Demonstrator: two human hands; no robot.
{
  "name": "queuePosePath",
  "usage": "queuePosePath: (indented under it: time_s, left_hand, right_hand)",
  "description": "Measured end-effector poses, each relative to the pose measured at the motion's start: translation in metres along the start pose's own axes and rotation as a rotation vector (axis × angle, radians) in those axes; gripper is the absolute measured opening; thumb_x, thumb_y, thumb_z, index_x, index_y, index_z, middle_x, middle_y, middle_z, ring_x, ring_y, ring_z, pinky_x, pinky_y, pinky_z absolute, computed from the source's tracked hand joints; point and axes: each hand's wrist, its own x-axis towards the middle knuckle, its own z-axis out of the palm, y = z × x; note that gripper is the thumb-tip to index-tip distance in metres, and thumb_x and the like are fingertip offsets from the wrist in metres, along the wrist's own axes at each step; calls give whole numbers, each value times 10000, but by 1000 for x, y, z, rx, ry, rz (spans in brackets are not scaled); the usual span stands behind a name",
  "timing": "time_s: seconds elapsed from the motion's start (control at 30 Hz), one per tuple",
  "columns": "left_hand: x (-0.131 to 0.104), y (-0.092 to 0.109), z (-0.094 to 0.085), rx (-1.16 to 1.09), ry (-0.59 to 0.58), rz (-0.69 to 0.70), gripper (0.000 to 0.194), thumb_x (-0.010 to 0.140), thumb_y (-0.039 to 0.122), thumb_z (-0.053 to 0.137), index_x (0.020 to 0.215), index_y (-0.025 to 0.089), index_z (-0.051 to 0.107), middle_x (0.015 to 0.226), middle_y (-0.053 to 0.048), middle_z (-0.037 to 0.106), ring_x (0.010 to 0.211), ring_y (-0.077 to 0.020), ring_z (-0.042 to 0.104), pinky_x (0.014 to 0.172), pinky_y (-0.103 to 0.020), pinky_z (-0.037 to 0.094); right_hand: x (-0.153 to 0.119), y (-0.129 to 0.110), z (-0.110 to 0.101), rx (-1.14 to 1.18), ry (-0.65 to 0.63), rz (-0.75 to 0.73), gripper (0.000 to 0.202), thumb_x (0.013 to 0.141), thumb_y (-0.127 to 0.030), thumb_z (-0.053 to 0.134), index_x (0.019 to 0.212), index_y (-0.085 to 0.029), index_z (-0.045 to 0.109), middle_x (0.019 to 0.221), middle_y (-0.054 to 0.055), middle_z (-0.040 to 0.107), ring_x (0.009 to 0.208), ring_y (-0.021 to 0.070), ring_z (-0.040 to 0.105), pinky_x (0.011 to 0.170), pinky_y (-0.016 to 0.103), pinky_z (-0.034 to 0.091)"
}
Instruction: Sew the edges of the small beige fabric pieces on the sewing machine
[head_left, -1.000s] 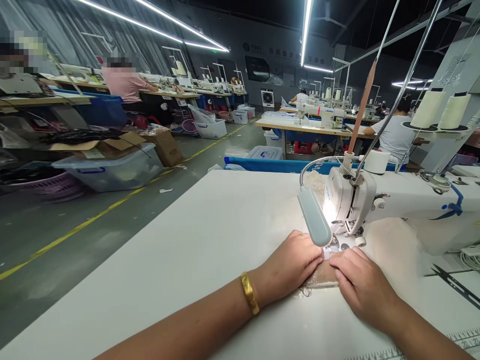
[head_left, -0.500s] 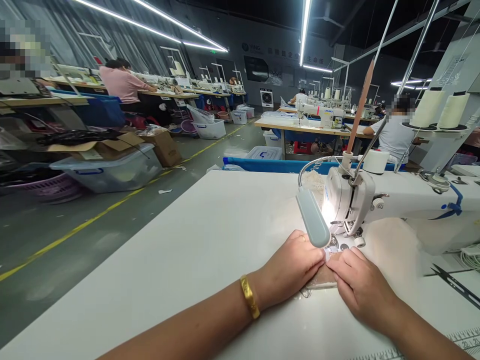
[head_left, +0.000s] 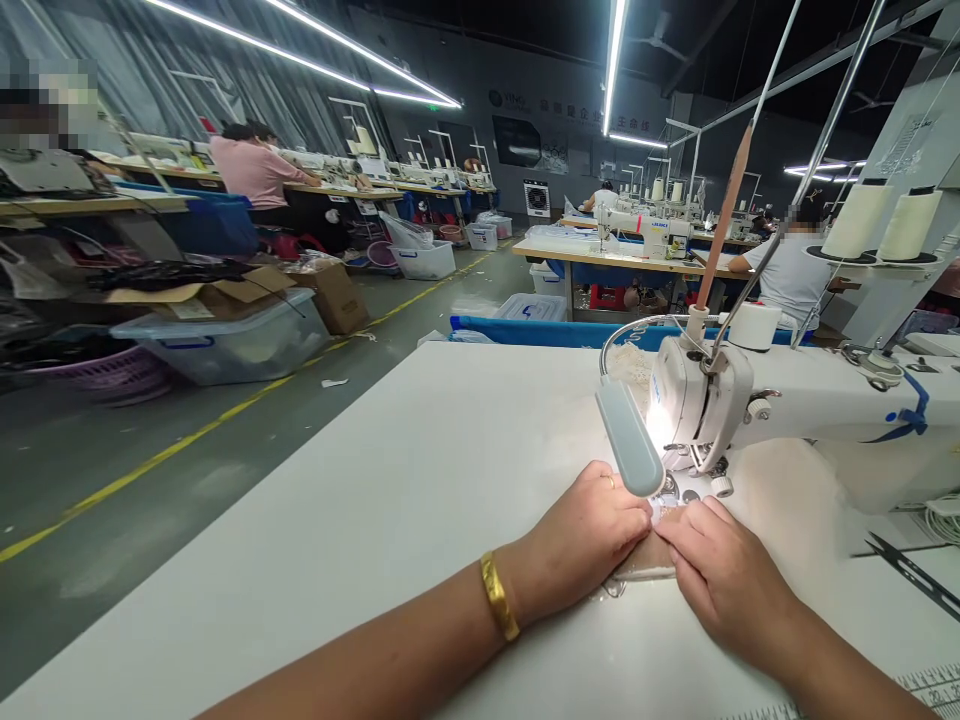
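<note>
A small piece of tan fabric (head_left: 646, 558) with a pale edge lies on the white table, just in front of the needle area of a white sewing machine (head_left: 701, 400). My left hand (head_left: 592, 525), with a ring and a gold bangle at the wrist, pinches the fabric's left side. From the right, my right hand (head_left: 724, 560) grips the same fabric, its fingertips close to the left ones. A grey lamp head (head_left: 630, 440) shines on the spot and hides part of the presser foot and the left fingers. Sheer pale cloth (head_left: 787, 510) spreads right of the needle.
Black thread snips (head_left: 915, 575) and a clear ruler (head_left: 934, 685) lie at the right. Thread cones (head_left: 855, 220) stand behind the machine. Past the white tabletop (head_left: 360, 520) are plastic bins (head_left: 232, 335), boxes and co-workers at other machines.
The whole view has shifted slightly, with the background a little to the right. Both hands keep their hold on the fabric in almost the same place by the machine.
</note>
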Motion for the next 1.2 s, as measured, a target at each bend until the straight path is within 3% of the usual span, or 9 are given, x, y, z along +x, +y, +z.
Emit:
queuePosePath:
  time_s: [0.23, 0.5, 0.77, 1.0, 1.2]
  left_hand:
    - [4, -1, -3, 4, -15, -85, 300, 994, 72, 493, 723, 169, 580, 777, -5, 633, 765, -160, 578, 685, -296, 417]
    - [4, 0, -3, 7, -32, -90, 291, 987, 68, 498, 729, 168, 589, 784, -15, 642, 767, -168, 576, 687, -301, 410]
    - [3, -4, -1, 41, -26, -26, 278, 997, 93, 457, 824, 190, 651, 805, -32, 648, 787, -193, 597, 741, -335, 453]
    - [2, -2, -1, 45, -23, -51, 305, 1024, 108, 433, 855, 192, 673, 814, -33, 657, 812, -197, 602, 763, -334, 461]
    - [4, -2, -3, 7, -45, -114, 344, 1026, 98, 447, 736, 188, 609, 724, -1, 620, 702, -167, 564, 720, -329, 437]
  right_hand:
    - [4, 2, 1, -49, 39, 17, 346, 978, -93, 413, 1215, -218, 632, 830, 54, 598, 762, 244, 545, 631, 364, 453]
    - [5, 1, -1, -57, 34, 26, 318, 1001, -124, 410, 1202, -225, 635, 829, 58, 612, 760, 247, 559, 624, 371, 465]
    - [4, 5, -1, -7, 45, 80, 268, 1027, -149, 416, 1152, -231, 638, 863, 54, 639, 771, 237, 575, 670, 374, 492]
    - [3, 5, 2, -70, 11, 61, 274, 1002, -131, 404, 979, -217, 663, 851, 72, 618, 774, 248, 555, 647, 381, 480]
    - [4, 5, 2, -83, 45, 41, 336, 1003, -130, 400, 1203, -231, 650, 833, 60, 610, 741, 243, 545, 607, 360, 460]
